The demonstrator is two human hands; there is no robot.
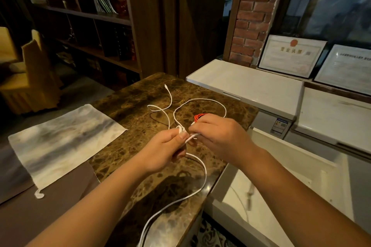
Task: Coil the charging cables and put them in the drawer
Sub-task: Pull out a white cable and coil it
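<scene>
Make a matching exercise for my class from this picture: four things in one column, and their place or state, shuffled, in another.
Things:
1. white cable
2. orange cable
3. cloth
4. framed certificates

Places or states:
A. leaning against the window
B. flat at the counter's left
C. pinched by both hands
D. bunched behind the right hand

Pairs: 1-C, 2-D, 3-B, 4-A

Dim room: dark wooden shelves [84,26], brick pillar [255,16], marble counter [128,104].

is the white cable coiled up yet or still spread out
Mostly spread out. The white cable loops loosely across the marble counter and trails off its near edge; only a small bit is gathered between the left hand and right hand.
</scene>
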